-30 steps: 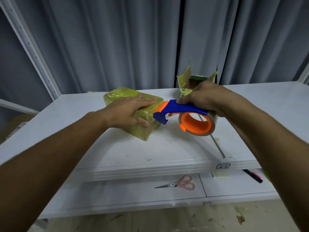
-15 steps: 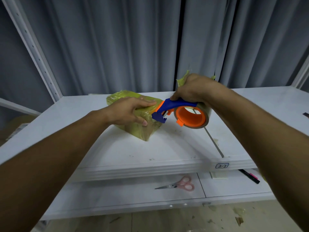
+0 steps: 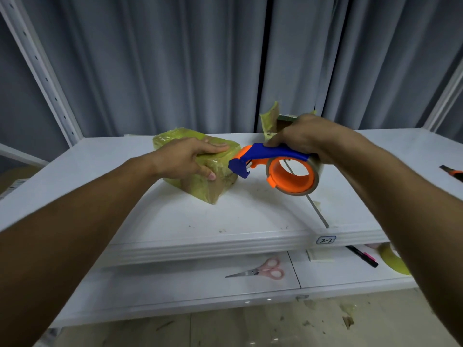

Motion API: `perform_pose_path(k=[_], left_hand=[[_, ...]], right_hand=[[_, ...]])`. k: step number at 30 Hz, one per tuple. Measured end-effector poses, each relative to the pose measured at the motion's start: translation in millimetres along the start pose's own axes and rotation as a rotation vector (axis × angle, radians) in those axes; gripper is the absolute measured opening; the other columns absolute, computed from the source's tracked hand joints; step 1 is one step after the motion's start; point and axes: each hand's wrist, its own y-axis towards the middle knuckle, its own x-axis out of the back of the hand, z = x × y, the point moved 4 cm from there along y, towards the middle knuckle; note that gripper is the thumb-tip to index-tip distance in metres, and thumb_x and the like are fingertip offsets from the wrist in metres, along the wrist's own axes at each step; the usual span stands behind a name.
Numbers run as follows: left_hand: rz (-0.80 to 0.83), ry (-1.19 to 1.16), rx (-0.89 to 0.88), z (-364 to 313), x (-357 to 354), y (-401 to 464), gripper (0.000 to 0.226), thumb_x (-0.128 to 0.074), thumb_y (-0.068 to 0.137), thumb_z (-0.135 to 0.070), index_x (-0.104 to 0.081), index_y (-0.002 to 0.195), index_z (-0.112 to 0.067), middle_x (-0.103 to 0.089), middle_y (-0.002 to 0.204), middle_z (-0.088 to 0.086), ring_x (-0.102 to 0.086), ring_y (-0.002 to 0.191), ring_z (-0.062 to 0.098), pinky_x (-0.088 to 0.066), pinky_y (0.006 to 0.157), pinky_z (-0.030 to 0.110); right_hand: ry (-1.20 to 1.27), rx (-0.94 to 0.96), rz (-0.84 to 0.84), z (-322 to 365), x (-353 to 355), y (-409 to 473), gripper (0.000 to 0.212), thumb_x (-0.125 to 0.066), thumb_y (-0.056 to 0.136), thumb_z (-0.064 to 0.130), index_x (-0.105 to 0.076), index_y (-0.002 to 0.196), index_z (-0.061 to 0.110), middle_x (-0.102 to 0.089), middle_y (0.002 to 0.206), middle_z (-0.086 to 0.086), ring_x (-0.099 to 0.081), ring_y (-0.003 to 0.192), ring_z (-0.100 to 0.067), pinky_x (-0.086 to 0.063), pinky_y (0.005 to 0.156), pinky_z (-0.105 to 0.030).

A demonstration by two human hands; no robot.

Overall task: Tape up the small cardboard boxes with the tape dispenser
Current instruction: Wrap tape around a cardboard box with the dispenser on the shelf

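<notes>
A small cardboard box (image 3: 200,186) wrapped in yellowish tape sits on the white upper shelf (image 3: 250,221). My left hand (image 3: 185,159) lies on top of it, fingers stretched over the top and thumb down its near side. My right hand (image 3: 305,139) grips the blue handle of an orange and blue tape dispenser (image 3: 283,171). The dispenser's blue cutter end sits just right of the box, close to its corner. A second box (image 3: 273,121) with open, taped flaps stands behind my right hand, mostly hidden.
On the lower shelf lie pink scissors (image 3: 260,272), a black marker (image 3: 362,256) and a yellowish wad of tape (image 3: 393,261). An orange and black tool (image 3: 453,172) shows at the right edge. Grey curtains hang behind; shelf posts stand at both sides.
The dispenser moved in against the box's right corner, then drew back slightly to the right and tilted. My left hand stayed on the box.
</notes>
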Motion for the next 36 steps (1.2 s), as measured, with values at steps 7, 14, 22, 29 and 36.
perform_pose_path(k=[7, 14, 22, 29, 36], left_hand=[[0.007, 0.006, -0.005, 3, -1, 2, 0.079, -0.083, 0.077, -0.034, -0.043, 0.143, -0.049, -0.04, 0.15, -0.026, -0.031, 0.144, 0.006, -0.024, 0.116, 0.025], [0.048, -0.002, -0.028, 15, -5, 8, 0.081, -0.082, 0.075, -0.044, -0.042, 0.145, -0.051, -0.04, 0.152, -0.024, -0.034, 0.143, 0.008, -0.028, 0.12, 0.041], [0.07, 0.037, -0.036, 12, -5, 7, 0.08, -0.081, 0.077, -0.044, -0.04, 0.145, -0.052, -0.041, 0.152, -0.024, -0.025, 0.147, 0.004, -0.025, 0.121, 0.04], [0.016, -0.01, -0.032, 1, 0, -4, 0.08, -0.083, 0.079, -0.028, -0.041, 0.145, -0.045, -0.036, 0.145, -0.028, -0.023, 0.147, 0.003, -0.018, 0.117, 0.022], [-0.044, -0.032, 0.004, -5, 1, -10, 0.08, -0.052, 0.063, -0.066, -0.053, 0.139, -0.042, -0.048, 0.14, -0.025, -0.043, 0.133, 0.006, -0.034, 0.114, 0.032]], right_hand=[[0.098, -0.014, 0.038, -12, -2, -9, 0.031, -0.072, 0.084, 0.045, -0.057, 0.085, 0.017, -0.069, 0.089, -0.006, -0.065, 0.079, -0.021, -0.052, 0.077, -0.033], [-0.173, 0.075, 0.056, 26, -3, 1, 0.035, -0.065, 0.088, 0.048, -0.058, 0.081, 0.014, -0.066, 0.098, -0.009, -0.063, 0.088, -0.023, -0.05, 0.088, -0.037], [-0.288, 0.122, 0.034, 49, 3, -1, 0.034, -0.065, 0.09, 0.04, -0.053, 0.075, 0.012, -0.058, 0.079, -0.002, -0.057, 0.073, -0.018, -0.047, 0.074, -0.031], [-0.158, 0.01, -0.158, 14, -41, 14, 0.025, -0.071, 0.077, 0.034, -0.053, 0.077, 0.017, -0.06, 0.077, -0.004, -0.058, 0.069, -0.021, -0.045, 0.058, -0.03], [-0.04, -0.007, -0.168, 3, -22, 7, 0.031, -0.072, 0.075, 0.044, -0.059, 0.084, 0.017, -0.064, 0.079, -0.003, -0.061, 0.071, -0.021, -0.044, 0.059, -0.031]])
